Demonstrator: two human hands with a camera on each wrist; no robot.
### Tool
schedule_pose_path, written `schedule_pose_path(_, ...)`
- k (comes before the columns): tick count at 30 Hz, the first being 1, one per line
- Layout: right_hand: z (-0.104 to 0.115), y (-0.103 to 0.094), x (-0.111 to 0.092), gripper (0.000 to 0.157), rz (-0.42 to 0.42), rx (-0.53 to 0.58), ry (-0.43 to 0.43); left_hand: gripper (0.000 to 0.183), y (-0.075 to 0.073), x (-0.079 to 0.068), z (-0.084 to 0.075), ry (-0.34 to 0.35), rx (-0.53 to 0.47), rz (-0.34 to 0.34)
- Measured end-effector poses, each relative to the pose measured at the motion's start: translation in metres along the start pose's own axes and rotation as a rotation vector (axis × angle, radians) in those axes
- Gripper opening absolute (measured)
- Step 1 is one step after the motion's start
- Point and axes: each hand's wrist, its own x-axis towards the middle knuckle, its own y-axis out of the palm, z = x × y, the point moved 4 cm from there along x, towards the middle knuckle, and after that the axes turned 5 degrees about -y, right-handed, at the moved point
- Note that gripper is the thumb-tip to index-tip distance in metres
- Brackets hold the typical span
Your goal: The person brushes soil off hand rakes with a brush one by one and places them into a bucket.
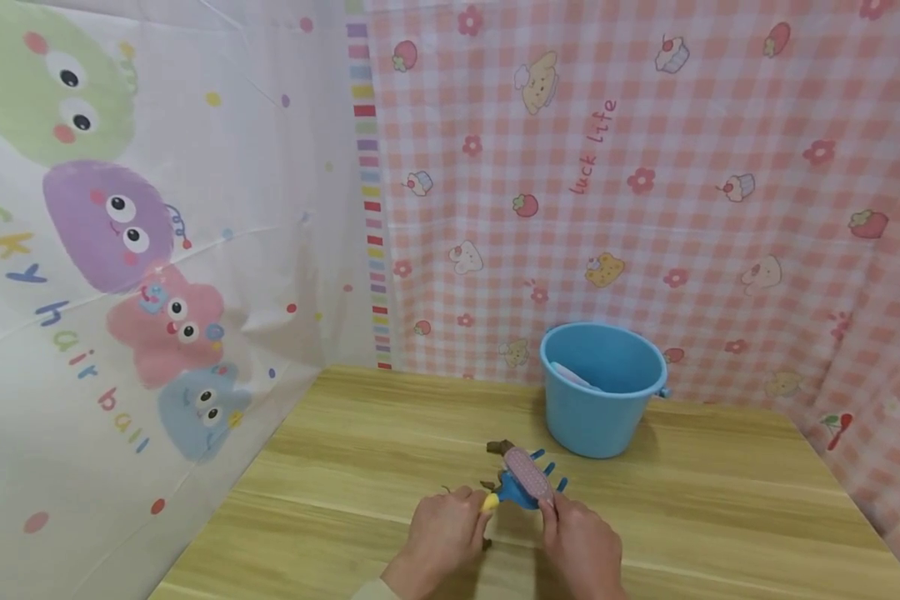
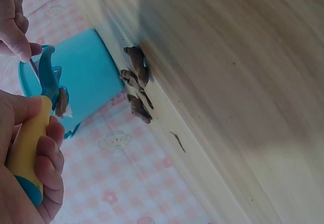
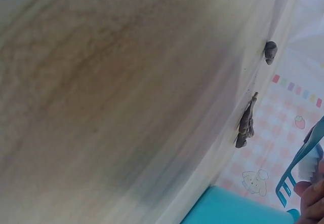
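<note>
My left hand (image 1: 450, 527) grips the yellow handle (image 2: 31, 145) of a small blue hand rake (image 1: 519, 492), its tines pointing away to the right. A brown lump (image 2: 62, 102) clings to the underside of the rake head in the left wrist view. My right hand (image 1: 583, 537) pinches one end of a pink textured brush (image 1: 528, 473), laid across the rake head. White bristles (image 3: 308, 169) face the rake in the right wrist view. Several brown clumps (image 2: 135, 64) lie on the table below the tools.
A light blue bucket (image 1: 603, 421) stands behind the hands to the right, with a pale object (image 1: 572, 375) inside. The wood-grain table (image 1: 330, 475) meets a pink checked cloth (image 1: 480, 308) at the back and a white printed cloth (image 1: 270, 250) on the left. A thin brown strip (image 2: 177, 141) lies apart.
</note>
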Motion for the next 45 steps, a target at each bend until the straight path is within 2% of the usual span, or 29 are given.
schedule_pose_path(10,-0.014,0.003,0.002,0.021,0.038,-0.015,0.059,0.015,0.003,-0.002,0.001,-0.006,0.04,0.026)
schedule_pose_path(14,-0.009,0.001,0.002,0.016,-0.006,0.026,0.031,0.015,0.003,-0.001,0.003,-0.002,0.037,0.027)
schedule_pose_path(19,0.001,0.0,0.0,0.02,-0.034,0.053,-0.029,0.015,0.003,0.001,0.002,0.015,0.04,-0.005)
schedule_pose_path(28,0.002,0.001,0.0,0.018,0.014,-0.028,-0.021,0.015,0.002,-0.001,0.001,-0.012,0.007,0.036)
schedule_pose_path(37,-0.001,0.003,0.001,0.019,0.065,-0.054,0.001,0.017,0.004,-0.004,0.0,-0.003,0.026,0.037)
schedule_pose_path(45,-0.009,0.0,0.002,0.016,-0.057,-0.042,-0.031,0.017,0.005,-0.004,0.001,-0.006,0.033,0.049)
